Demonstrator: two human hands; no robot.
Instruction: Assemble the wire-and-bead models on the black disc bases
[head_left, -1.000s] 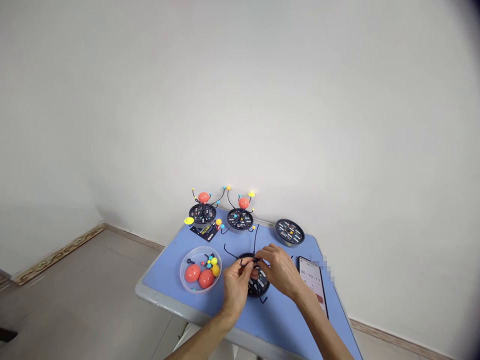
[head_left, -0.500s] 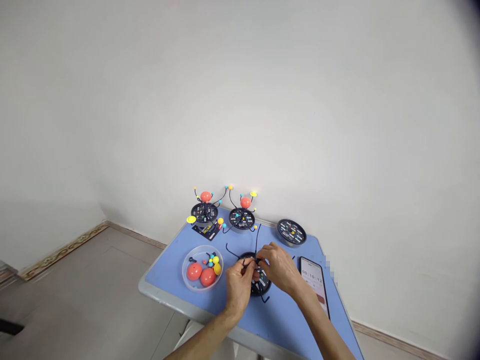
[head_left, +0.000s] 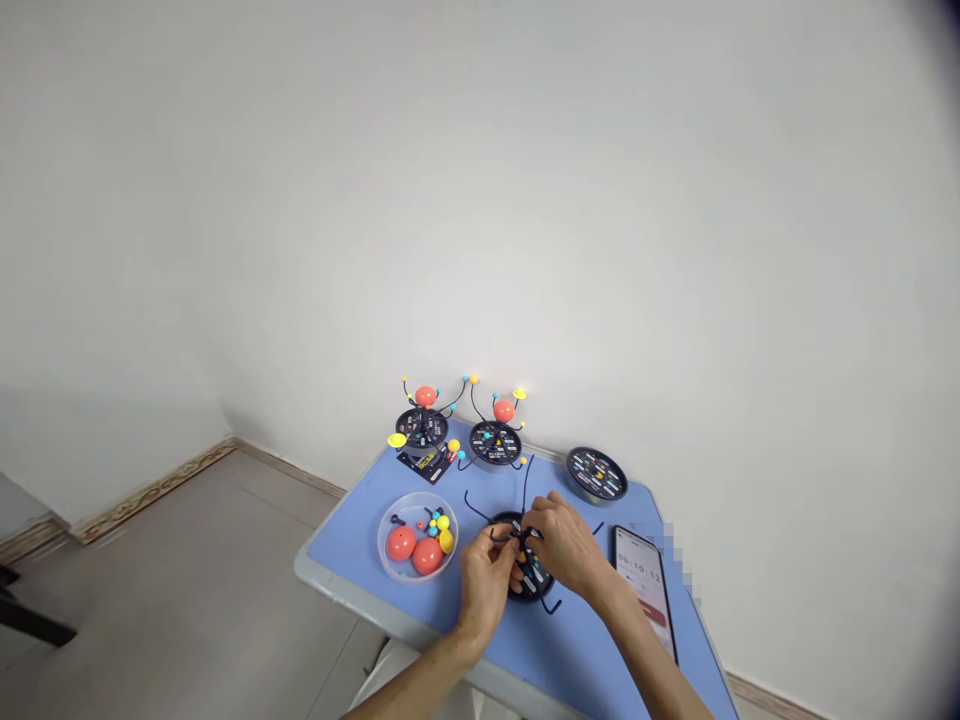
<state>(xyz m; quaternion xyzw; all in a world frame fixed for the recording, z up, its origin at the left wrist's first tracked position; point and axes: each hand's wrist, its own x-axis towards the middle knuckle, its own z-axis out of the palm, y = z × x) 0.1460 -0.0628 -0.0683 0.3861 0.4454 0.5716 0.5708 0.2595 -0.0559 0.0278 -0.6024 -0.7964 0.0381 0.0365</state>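
Note:
Over a round black printed base (head_left: 535, 584), my left hand (head_left: 484, 578) and my right hand (head_left: 564, 538) meet at the centre of a black frame of thin curved rods (head_left: 527, 480). Left thumb and fingers pinch the frame near its hub. From the other side, the right fingers close on the same area and hide most of the joint. One bent rod (head_left: 552, 607) sticks out toward the front, and others spread to the back and sides. No balls show on these rods.
A clear round tub (head_left: 381, 550) holds red half-balls, small yellow and blue balls and black pieces. Two solar system models (head_left: 425, 428) (head_left: 495, 442) stand at the back, beside a black card (head_left: 429, 465). Another base (head_left: 597, 474) and a phone (head_left: 643, 580) lie at right on the blue table (head_left: 420, 600).
The whole view has shifted, so the table and its things appear slightly farther right. Both hands stay at the middle of the rod frame, with only small finger movement.

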